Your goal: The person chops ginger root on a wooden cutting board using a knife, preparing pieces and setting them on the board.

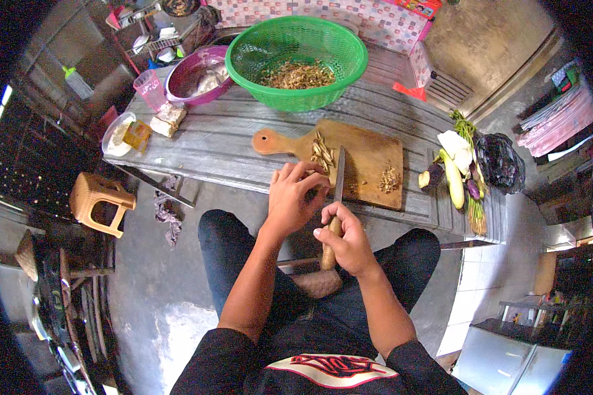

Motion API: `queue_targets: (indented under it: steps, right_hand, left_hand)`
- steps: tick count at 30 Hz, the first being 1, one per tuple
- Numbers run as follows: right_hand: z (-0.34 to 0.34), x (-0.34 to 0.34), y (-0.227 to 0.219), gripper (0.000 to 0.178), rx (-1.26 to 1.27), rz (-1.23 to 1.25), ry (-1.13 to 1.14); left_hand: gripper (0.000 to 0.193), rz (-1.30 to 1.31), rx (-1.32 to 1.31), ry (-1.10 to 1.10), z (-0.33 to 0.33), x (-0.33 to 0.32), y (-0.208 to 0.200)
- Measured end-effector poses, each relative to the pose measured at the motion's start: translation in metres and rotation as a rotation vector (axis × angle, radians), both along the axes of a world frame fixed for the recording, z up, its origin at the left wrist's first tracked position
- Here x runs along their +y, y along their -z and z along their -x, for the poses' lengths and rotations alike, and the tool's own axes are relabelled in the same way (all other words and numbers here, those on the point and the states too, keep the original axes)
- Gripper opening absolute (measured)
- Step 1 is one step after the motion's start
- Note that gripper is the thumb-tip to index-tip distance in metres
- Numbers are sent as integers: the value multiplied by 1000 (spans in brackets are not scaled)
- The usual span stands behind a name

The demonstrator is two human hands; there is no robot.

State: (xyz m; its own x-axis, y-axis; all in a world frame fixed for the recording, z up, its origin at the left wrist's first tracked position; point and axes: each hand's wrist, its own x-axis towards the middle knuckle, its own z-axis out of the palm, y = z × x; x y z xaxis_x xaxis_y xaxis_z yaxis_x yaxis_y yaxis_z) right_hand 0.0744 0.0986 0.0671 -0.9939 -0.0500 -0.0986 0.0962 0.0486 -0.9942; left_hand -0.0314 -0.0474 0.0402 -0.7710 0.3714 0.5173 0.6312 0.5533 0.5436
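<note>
A kitchen knife point(339, 178) is in my right hand point(350, 242), which is wrapped round its wooden handle. The blade points away from me over the wooden cutting board point(369, 148). At the board's near edge, left of the blade, my left hand point(295, 197) is closed with its fingers curled; what they hold, if anything, is hidden. Just beyond those fingertips lies a small bunch of thin, pale brown strips point(322, 151). To the right of the knife, a little heap of chopped bits point(389, 179) sits on the board.
Behind the board stands a green colander point(296, 99) with chopped bits inside. Left of it are a purple basin point(184, 92), a pink cup point(150, 91) and a wrapped block point(169, 120). Vegetables, including a long pale one point(452, 181), and a black plastic bag point(501, 161) lie at the right.
</note>
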Motion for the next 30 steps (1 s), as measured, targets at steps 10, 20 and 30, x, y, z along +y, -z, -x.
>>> queue_targets:
  steps: [10, 20, 30]
  right_hand:
    - [10, 10, 14, 22, -38, 67, 10]
    - [13, 4, 23, 21, 19, -45, 24]
    - [-2, 15, -15, 22, -138, 126, -23]
  left_hand:
    - [19, -10, -31, -26, 1, 1, 2]
    - [17, -30, -31, 19, 2, -1, 3]
    - [20, 53, 6, -2, -2, 1, 2]
